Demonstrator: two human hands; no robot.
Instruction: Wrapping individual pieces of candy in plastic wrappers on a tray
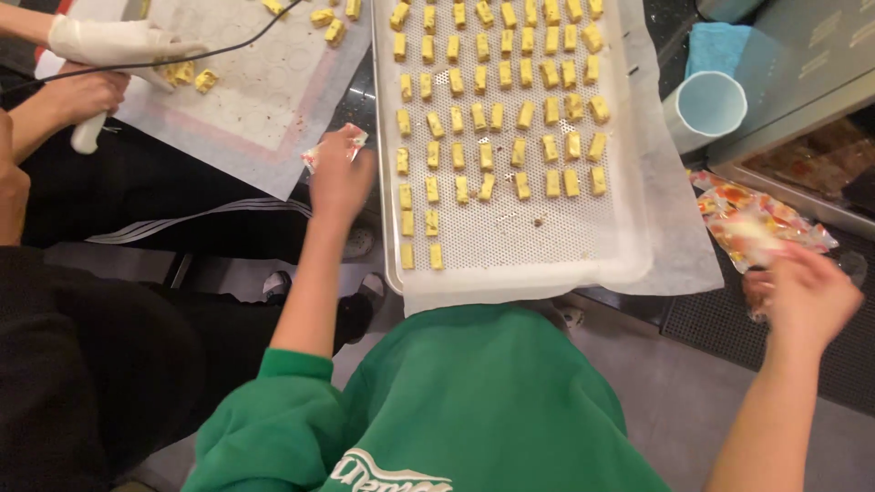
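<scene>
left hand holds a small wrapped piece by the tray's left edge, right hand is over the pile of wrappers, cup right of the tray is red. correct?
Not quite: the cup is pale blue, not red, as the head view shows. The rest holds: the left hand holds a small wrapped piece by the left edge of the tray, and the right hand is over the pile of wrappers.

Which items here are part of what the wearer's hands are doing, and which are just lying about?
In use:
left hand holding a small wrapper
right hand at the pile of printed wrappers
yellow cut pieces in rows on the perforated tray

Lying about:
pale blue cup
blue cloth
co-worker's baking mat
</scene>
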